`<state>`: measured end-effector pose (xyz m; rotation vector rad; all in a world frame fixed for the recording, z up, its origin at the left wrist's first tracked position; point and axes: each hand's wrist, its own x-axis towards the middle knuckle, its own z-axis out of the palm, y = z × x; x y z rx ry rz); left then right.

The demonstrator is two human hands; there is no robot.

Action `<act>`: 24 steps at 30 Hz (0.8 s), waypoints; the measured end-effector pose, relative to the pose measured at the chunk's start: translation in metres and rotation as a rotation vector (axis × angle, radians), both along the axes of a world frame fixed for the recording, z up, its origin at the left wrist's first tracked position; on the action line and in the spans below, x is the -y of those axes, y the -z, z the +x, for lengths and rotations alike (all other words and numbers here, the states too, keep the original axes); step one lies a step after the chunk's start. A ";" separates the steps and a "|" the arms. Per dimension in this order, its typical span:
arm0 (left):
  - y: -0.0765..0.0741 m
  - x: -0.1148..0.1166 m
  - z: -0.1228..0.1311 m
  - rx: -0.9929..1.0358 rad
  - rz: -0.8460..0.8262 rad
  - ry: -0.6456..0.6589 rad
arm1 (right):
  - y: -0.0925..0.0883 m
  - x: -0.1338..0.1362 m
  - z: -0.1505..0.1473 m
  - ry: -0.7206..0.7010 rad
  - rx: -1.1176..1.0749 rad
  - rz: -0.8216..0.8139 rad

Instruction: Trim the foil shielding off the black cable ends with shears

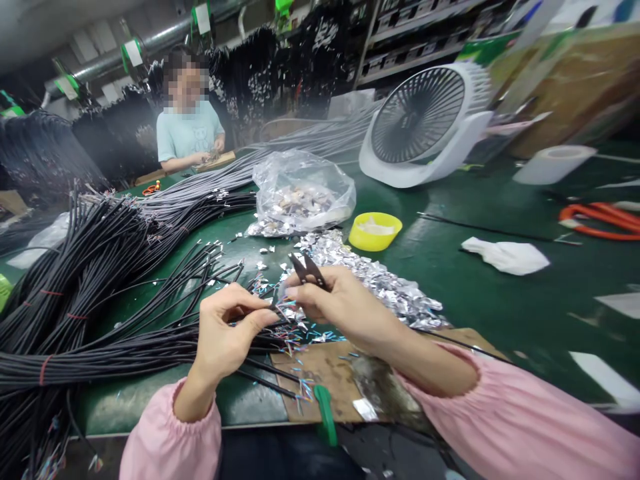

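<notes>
Near the centre of the frame is a thin cable end [286,305], its fine coloured wires fanning out between my two hands. My left hand [235,327] is closed in a pinch on it, thumb against fingertips. My right hand [335,300] grips dark metal snips [309,272], their pointed blades spread in a V above my fingers; its fingertips are close to the wires, but I cannot tell if they touch them.

Just beyond, crinkled silvery foil scraps [395,287] spread in a glinting heap, next to a smooth, round yellow dish [375,235]. Below my hands, a scuffed brown board [320,367] lies on the smooth green bench [500,310].

Across the left of the frame run sleek black cables [100,363], bound with thin red ties. At upper centre slumps a clear, wrinkled plastic bag [305,193] with scraps in it; right of that stands a white fan [420,127] with a round, ribbed grille. At upper left, a person [190,137] in a pale blue top sits behind smooth grey cables [220,179].
</notes>
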<state>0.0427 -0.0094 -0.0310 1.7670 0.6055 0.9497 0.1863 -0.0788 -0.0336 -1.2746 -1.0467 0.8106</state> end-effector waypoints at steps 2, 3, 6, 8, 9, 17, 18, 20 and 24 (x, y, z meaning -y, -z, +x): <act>-0.002 -0.001 -0.002 0.011 -0.017 -0.003 | -0.001 0.000 -0.001 0.070 0.016 0.018; -0.003 -0.001 -0.003 0.001 -0.034 -0.005 | -0.001 0.000 -0.002 0.097 0.038 0.045; -0.003 -0.002 -0.003 -0.058 -0.095 -0.007 | -0.002 0.004 -0.006 0.128 0.116 0.172; -0.002 -0.001 -0.003 -0.090 -0.110 -0.009 | 0.000 0.006 -0.008 0.147 0.191 0.261; -0.002 -0.001 -0.002 -0.103 -0.108 -0.009 | 0.001 0.007 -0.009 0.165 0.234 0.298; 0.001 0.002 0.005 -0.172 -0.255 0.042 | 0.015 0.009 -0.006 0.377 0.781 0.553; 0.000 0.003 0.005 -0.177 -0.274 0.043 | 0.015 0.009 -0.006 0.400 0.833 0.580; 0.000 0.004 0.006 -0.182 -0.295 0.044 | 0.014 0.009 -0.006 0.418 0.895 0.609; -0.002 0.004 0.007 -0.174 -0.318 0.054 | 0.014 0.008 -0.006 0.366 0.848 0.590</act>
